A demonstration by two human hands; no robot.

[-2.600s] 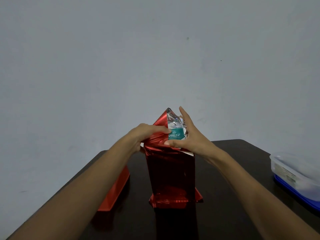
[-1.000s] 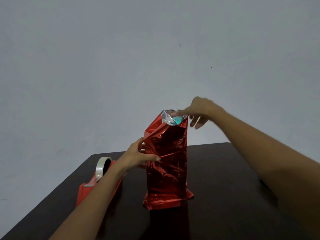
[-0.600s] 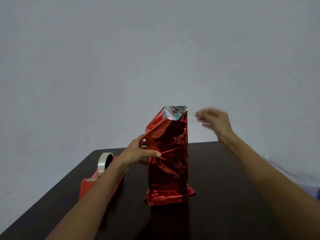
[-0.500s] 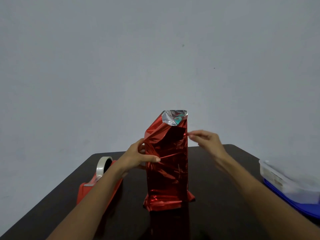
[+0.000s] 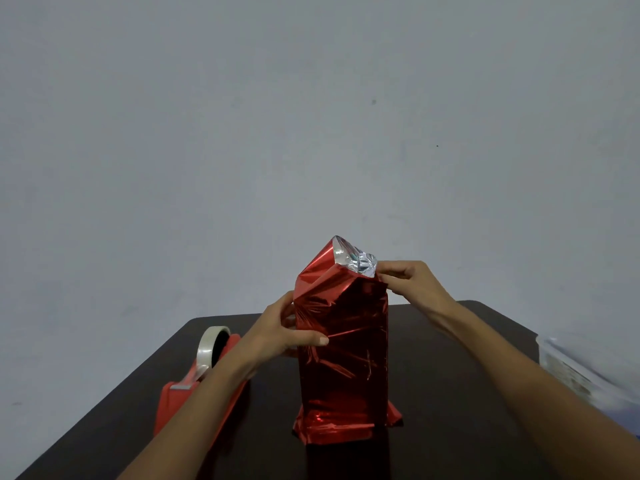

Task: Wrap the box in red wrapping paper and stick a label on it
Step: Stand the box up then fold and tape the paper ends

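A tall box wrapped in shiny red wrapping paper [image 5: 346,358] stands upright in the middle of the dark table [image 5: 450,393]. The paper's top end is loose and crumpled, and its silver inside [image 5: 356,263] shows. My left hand [image 5: 287,332] grips the box's upper left side, thumb across the front. My right hand [image 5: 410,282] pinches the paper's top right edge beside the silver flap. The box itself is hidden under the paper. No label is in view.
A red tape dispenser [image 5: 194,393] with a roll of clear tape [image 5: 211,351] sits on the table's left, partly behind my left forearm. A clear plastic container [image 5: 581,372] stands at the right edge. A plain grey wall is behind.
My right hand left the top of the paper, swung out to the right and came back, and now pinches the top right edge. The top flap is folded lower. My left hand stayed on the side.
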